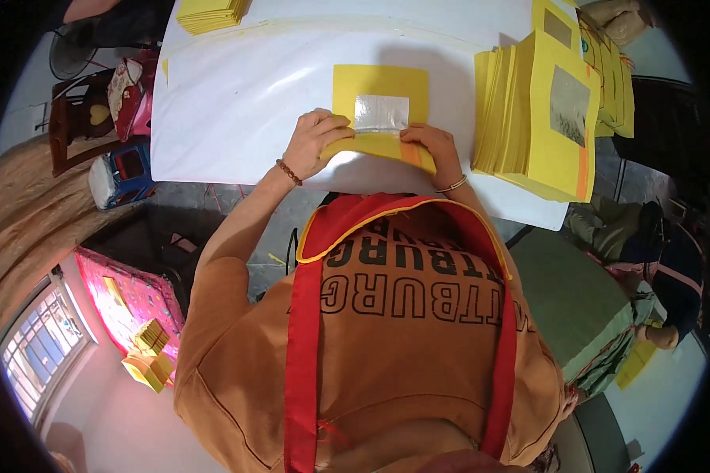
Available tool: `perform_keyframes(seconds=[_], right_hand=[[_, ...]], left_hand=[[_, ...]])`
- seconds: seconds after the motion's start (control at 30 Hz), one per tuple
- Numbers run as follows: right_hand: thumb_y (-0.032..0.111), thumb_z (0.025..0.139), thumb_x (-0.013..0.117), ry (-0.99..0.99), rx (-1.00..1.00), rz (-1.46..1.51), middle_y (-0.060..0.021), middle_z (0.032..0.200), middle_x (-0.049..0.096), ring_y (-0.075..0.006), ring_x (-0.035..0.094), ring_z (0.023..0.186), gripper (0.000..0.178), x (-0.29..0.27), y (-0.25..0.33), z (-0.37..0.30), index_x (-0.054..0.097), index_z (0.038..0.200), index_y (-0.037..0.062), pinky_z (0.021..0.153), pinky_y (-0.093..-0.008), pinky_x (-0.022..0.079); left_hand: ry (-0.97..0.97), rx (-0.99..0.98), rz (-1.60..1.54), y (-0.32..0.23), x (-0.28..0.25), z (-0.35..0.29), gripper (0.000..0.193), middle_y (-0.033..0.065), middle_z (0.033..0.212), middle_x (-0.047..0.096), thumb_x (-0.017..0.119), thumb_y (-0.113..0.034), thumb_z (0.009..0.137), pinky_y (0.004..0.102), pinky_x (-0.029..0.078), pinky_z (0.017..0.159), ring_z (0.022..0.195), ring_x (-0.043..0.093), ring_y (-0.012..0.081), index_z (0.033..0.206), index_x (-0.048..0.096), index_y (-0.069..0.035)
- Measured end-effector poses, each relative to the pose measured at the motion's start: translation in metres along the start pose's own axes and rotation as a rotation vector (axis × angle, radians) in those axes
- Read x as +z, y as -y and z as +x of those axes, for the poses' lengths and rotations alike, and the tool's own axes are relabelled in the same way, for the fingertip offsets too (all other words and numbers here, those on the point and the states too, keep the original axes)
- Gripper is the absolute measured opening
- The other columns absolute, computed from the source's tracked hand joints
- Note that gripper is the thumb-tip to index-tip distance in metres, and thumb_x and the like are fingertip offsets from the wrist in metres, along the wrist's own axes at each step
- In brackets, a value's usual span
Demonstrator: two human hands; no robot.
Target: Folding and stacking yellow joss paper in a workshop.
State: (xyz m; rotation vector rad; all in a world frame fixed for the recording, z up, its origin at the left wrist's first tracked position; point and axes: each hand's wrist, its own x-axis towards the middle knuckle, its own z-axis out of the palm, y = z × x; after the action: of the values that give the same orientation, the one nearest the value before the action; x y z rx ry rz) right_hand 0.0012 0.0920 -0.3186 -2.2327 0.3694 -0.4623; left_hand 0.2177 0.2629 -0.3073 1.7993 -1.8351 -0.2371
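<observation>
A yellow paper sheet [379, 80] with a silver foil rectangle on it lies near the front edge of the white table. Its near part is bent upward, and an orange stripe crosses that part at the right. My left hand [312, 143] has its fingers curled over the sheet's left side at the bend. On the right side, my right hand [436, 148] pinches the bent part just beside the foil. Thumbs and the underside of the paper are mostly hidden.
A thick stack of similar yellow sheets [532, 118] leans at the table's right. Another yellow stack [211, 14] sits at the far left of the white table [237, 102]. Another person [663, 268] is at the right beside a green-covered surface [572, 292]. A blue stool [126, 173] stands left.
</observation>
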Motion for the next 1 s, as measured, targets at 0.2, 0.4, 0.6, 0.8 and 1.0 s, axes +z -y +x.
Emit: perform_keyframes(seconds=[0.2, 0.4, 0.6, 0.8, 1.0], right_hand=[[0.025, 0.08, 0.06, -0.044, 0.369, 0.18, -0.0125, 0.078, 0.062, -0.031, 0.058, 0.071, 0.024, -0.005, 0.009, 0.012, 0.055, 0.09, 0.0044, 0.064, -0.0357, 0.043], [0.028, 0.081, 0.06, -0.231, 0.561, 0.213, -0.0107, 0.066, 0.058, -0.0263, 0.055, 0.057, 0.028, 0.01, 0.005, 0.016, 0.053, 0.092, 0.0029, 0.054, -0.035, 0.041], [0.027, 0.081, 0.059, -0.332, 0.643, 0.208, -0.0088, 0.066, 0.058, -0.023, 0.056, 0.058, 0.034, 0.003, 0.022, 0.033, 0.053, 0.108, 0.0069, 0.054, -0.0347, 0.042], [0.027, 0.08, 0.059, -0.196, 0.67, 0.025, -0.01, 0.072, 0.062, -0.0244, 0.059, 0.062, 0.033, 0.003, 0.018, 0.038, 0.057, 0.11, 0.0131, 0.058, -0.0345, 0.045], [0.028, 0.08, 0.059, -0.172, 0.719, -0.008, -0.0109, 0.074, 0.063, -0.0247, 0.06, 0.063, 0.03, 0.001, 0.018, 0.043, 0.061, 0.106, 0.0145, 0.061, -0.0354, 0.047]], left_hand=[[-0.174, -0.192, -0.274, -0.006, 0.0, 0.016, 0.014, 0.0075, 0.083, 0.062, 0.058, -0.018, 0.082, 0.0353, 0.041, 0.071, 0.082, 0.053, 0.0247, 0.085, 0.065, -0.006], [0.013, -0.704, -0.327, -0.007, 0.002, 0.033, 0.026, 0.0131, 0.062, 0.057, 0.053, -0.028, 0.085, 0.0395, 0.044, 0.06, 0.063, 0.054, 0.0307, 0.078, 0.06, -0.004], [-0.042, -0.808, -0.141, -0.01, 0.008, 0.049, 0.027, 0.0163, 0.064, 0.058, 0.05, -0.029, 0.086, 0.0437, 0.044, 0.056, 0.063, 0.058, 0.0335, 0.089, 0.06, -0.004], [0.039, -0.866, -0.023, -0.006, 0.01, 0.056, 0.029, 0.0158, 0.071, 0.06, 0.048, -0.029, 0.087, 0.0435, 0.045, 0.057, 0.062, 0.059, 0.0337, 0.1, 0.056, -0.004], [0.0, -0.867, -0.062, -0.001, 0.011, 0.057, 0.035, 0.0143, 0.072, 0.062, 0.05, -0.03, 0.086, 0.0441, 0.046, 0.057, 0.065, 0.06, 0.0344, 0.111, 0.046, -0.007]])
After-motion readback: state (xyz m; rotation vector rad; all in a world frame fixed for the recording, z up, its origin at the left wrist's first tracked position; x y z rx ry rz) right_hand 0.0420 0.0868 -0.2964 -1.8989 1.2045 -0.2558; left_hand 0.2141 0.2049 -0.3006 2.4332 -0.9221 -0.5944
